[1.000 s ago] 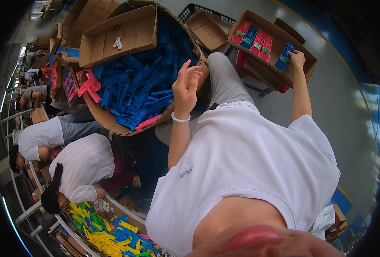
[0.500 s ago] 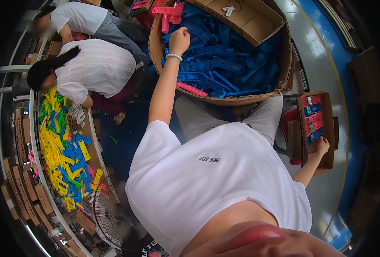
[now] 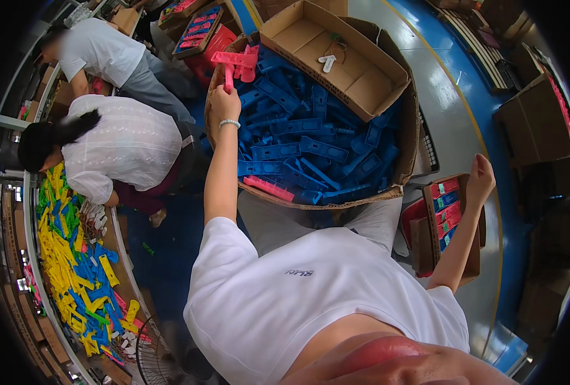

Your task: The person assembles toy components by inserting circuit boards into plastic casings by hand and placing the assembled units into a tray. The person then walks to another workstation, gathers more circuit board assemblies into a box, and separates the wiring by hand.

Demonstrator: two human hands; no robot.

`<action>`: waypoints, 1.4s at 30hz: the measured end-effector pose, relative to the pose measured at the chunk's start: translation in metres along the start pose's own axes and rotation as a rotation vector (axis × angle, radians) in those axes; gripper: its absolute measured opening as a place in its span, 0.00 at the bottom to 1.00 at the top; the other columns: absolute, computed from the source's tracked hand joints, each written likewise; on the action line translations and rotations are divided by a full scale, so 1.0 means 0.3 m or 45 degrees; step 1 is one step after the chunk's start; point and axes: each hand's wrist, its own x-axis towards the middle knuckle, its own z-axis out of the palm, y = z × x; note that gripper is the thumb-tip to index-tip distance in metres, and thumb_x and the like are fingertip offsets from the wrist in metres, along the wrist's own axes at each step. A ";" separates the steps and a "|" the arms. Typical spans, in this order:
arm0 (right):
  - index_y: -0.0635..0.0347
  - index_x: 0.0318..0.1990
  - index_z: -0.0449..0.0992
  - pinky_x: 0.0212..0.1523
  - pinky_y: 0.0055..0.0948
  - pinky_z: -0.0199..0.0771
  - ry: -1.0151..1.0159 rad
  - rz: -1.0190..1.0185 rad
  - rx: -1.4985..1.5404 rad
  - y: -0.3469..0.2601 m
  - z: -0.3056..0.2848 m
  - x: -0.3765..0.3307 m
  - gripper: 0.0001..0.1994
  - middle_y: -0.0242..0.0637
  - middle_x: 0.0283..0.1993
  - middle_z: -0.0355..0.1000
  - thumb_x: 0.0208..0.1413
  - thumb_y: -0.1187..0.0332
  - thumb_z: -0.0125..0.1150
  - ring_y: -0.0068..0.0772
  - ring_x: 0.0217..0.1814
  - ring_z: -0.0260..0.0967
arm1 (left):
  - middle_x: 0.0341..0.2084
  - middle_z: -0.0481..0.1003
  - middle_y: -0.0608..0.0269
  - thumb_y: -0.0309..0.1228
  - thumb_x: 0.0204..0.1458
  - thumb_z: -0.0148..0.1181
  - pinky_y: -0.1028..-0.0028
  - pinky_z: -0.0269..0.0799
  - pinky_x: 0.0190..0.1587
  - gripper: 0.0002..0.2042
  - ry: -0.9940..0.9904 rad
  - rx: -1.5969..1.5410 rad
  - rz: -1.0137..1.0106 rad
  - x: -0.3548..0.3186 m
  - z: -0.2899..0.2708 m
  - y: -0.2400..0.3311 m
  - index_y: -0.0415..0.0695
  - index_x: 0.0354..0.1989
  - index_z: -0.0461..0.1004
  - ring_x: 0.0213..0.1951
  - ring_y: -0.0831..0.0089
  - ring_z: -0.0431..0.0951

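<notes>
Since half a second ago your left hand (image 3: 224,102) has closed on a pink plastic piece (image 3: 228,76) at the near-left rim of the big round cardboard bin (image 3: 408,138), where before it was only reaching over the blue pile. Your right hand (image 3: 479,181) has hardly shifted; it rests on the far edge of the small cardboard tray (image 3: 468,256) at your right side.

From the head camera, the only view: your left fingers are wrapped around the lower end of the pink piece, which stands roughly upright just above the rim, close under a cluster of other pink pieces (image 3: 239,61). Blue plastic pieces (image 3: 310,151) fill the bin, with one more pink piece (image 3: 269,188) lying at its near edge. An open cardboard box (image 3: 336,54) sits on top of the pile on the far side. Your right fingers curl over the tray edge, holding nothing else; pink and blue pieces (image 3: 445,208) lie in rows in the tray.

Lift the pink piece straight up so it clears the cluster without dragging neighbours over the rim. Keep the tray steady with your right hand. Mind the two people (image 3: 115,151) working close on your left.
</notes>
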 end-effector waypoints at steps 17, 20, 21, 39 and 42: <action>0.62 0.38 0.74 0.37 0.43 0.78 -0.683 -0.887 -0.488 -0.646 1.369 0.511 0.06 0.49 0.36 0.74 0.56 0.70 0.54 0.54 0.40 0.77 | 0.44 0.75 0.49 0.36 0.55 0.61 0.75 0.71 0.36 0.17 -0.731 -2.215 -0.492 -0.774 -0.648 0.319 0.36 0.48 0.74 0.43 0.63 0.75; 0.58 0.39 0.75 0.38 0.41 0.79 -0.625 -0.889 -0.516 -0.668 1.385 0.501 0.08 0.48 0.40 0.75 0.51 0.70 0.61 0.49 0.41 0.77 | 0.42 0.75 0.52 0.39 0.59 0.57 0.71 0.73 0.41 0.18 -0.897 -2.339 -0.662 -0.912 -0.625 0.306 0.39 0.50 0.73 0.44 0.63 0.74; 0.58 0.39 0.75 0.38 0.41 0.79 -0.628 -0.891 -0.516 -0.674 1.369 0.503 0.08 0.48 0.40 0.75 0.51 0.70 0.61 0.49 0.41 0.77 | 0.41 0.75 0.54 0.40 0.61 0.54 0.67 0.75 0.42 0.18 -0.893 -2.455 -0.809 -0.943 -0.620 0.325 0.41 0.52 0.71 0.42 0.63 0.75; 0.66 0.45 0.73 0.49 0.28 0.78 -0.828 -0.005 1.757 -0.732 0.671 0.557 0.07 0.42 0.41 0.75 0.62 0.73 0.58 0.31 0.45 0.75 | 0.32 0.69 0.64 0.32 0.52 0.66 0.74 0.72 0.29 0.33 -1.030 -2.169 -0.498 -0.814 -0.532 0.486 0.37 0.64 0.58 0.29 0.72 0.73; 0.65 0.45 0.73 0.53 0.29 0.75 -0.833 -0.136 1.843 -0.732 0.571 0.505 0.07 0.43 0.45 0.75 0.62 0.74 0.57 0.31 0.49 0.74 | 0.33 0.74 0.62 0.28 0.54 0.63 0.69 0.76 0.41 0.33 -0.740 -1.991 -0.227 -0.741 -0.520 0.559 0.31 0.66 0.54 0.35 0.71 0.76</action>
